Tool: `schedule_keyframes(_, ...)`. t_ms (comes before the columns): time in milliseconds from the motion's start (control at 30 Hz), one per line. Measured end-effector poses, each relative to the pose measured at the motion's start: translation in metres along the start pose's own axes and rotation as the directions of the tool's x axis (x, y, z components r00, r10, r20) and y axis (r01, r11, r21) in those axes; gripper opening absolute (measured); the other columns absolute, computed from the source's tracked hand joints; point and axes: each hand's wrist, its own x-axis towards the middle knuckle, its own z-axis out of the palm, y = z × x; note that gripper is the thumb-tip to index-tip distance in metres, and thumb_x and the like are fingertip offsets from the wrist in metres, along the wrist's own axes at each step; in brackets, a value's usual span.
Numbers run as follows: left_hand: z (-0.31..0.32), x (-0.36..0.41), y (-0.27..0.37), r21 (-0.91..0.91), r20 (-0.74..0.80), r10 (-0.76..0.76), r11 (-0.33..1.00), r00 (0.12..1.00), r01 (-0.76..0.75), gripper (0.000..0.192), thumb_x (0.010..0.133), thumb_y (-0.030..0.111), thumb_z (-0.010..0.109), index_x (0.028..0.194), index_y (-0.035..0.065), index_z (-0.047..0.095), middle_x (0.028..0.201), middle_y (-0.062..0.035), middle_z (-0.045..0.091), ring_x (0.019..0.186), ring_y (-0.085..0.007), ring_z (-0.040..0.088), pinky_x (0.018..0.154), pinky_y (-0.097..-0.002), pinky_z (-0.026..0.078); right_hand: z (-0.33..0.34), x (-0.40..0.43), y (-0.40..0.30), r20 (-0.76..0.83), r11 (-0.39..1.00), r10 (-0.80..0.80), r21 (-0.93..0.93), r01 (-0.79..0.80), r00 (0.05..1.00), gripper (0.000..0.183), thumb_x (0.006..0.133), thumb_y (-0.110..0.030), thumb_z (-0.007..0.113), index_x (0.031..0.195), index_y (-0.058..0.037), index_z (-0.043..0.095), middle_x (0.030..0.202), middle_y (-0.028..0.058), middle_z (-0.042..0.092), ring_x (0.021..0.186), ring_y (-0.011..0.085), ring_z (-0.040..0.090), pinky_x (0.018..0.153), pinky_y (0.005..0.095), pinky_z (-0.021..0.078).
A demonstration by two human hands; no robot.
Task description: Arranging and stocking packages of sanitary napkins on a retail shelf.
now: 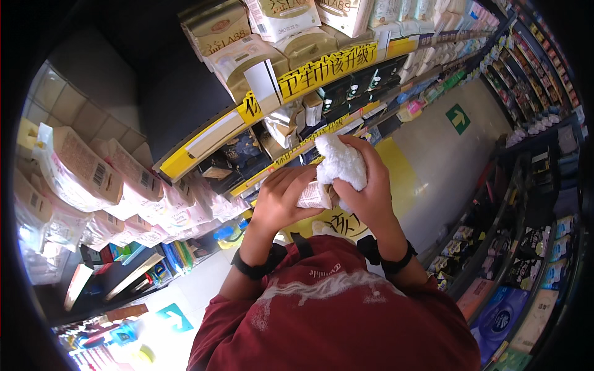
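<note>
In front of my chest, my left hand (283,192) grips a small beige packet (312,195) printed with fine text; part of it is covered by my fingers. My right hand (371,185) is closed around a bunched white fluffy cloth (342,163). The cloth sits against the packet's upper end, and whether it presses on it I cannot tell. Just beyond my hands runs a shelf (297,88) with a yellow printed edge strip, bearing gold and white sanitary pad packs (297,44).
Pink and white packs (88,171) hang at the left. Lower shelves hold dark packs (345,92). Across the aisle on the right stands another stocked shelf (501,278). The pale floor (427,148) carries a green arrow sign (458,118).
</note>
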Motion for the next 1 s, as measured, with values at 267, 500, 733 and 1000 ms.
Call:
schedule_keyframes(267,-0.001,-0.001,-0.002,-0.024,0.007,-0.016,1.000,1.000,0.016,0.062,0.056,0.032,0.073,0.108,0.0052,0.053,0.105,-0.0085,0.060,0.089,-0.0269,0.060,0.076,-0.0355,0.047,-0.017,0.002,0.040,-0.114,0.969,0.224,-0.082,-0.234,0.968,0.043,0.063,-0.004,0.063,0.104,-0.0013,0.051,0.097,0.0161,0.057,0.087,0.0301,0.056,0.076,0.0341,0.0439)
schedule_keyframes(500,0.000,0.000,-0.007,0.039,0.008,-0.015,0.999,1.000,0.015,0.060,0.058,0.035,0.071,0.108,0.0067,0.053,0.106,-0.0077,0.059,0.088,-0.0260,0.060,0.074,-0.0345,0.048,-0.030,0.008,0.013,-0.165,0.979,0.193,0.101,-0.178,0.967,0.045,0.062,-0.003,0.061,0.107,-0.0048,0.052,0.098,0.0093,0.057,0.089,0.0221,0.056,0.078,0.0312,0.0437)
schedule_keyframes(733,-0.003,0.003,-0.006,0.032,-0.038,0.059,0.998,0.998,-0.058,0.057,0.061,0.038,0.068,0.106,0.0057,0.054,0.104,-0.0094,0.060,0.089,-0.0259,0.060,0.074,-0.0343,0.048,-0.027,0.005,0.012,0.195,0.998,0.039,0.036,-0.047,0.980,0.045,0.061,-0.003,0.066,0.104,-0.0049,0.053,0.100,0.0117,0.055,0.093,0.0279,0.053,0.082,0.0327,0.0409)
schedule_keyframes(1000,-0.002,0.002,-0.004,-0.064,-0.073,-0.066,0.996,0.995,0.061,0.058,0.054,0.022,0.076,0.105,0.0045,0.054,0.103,-0.0095,0.061,0.088,-0.0270,0.060,0.075,-0.0344,0.048,-0.031,-0.001,0.052,-0.037,0.965,0.260,-0.023,-0.261,0.965,0.044,0.061,-0.002,0.065,0.103,-0.0048,0.053,0.096,0.0119,0.057,0.088,0.0244,0.056,0.078,0.0319,0.0434)
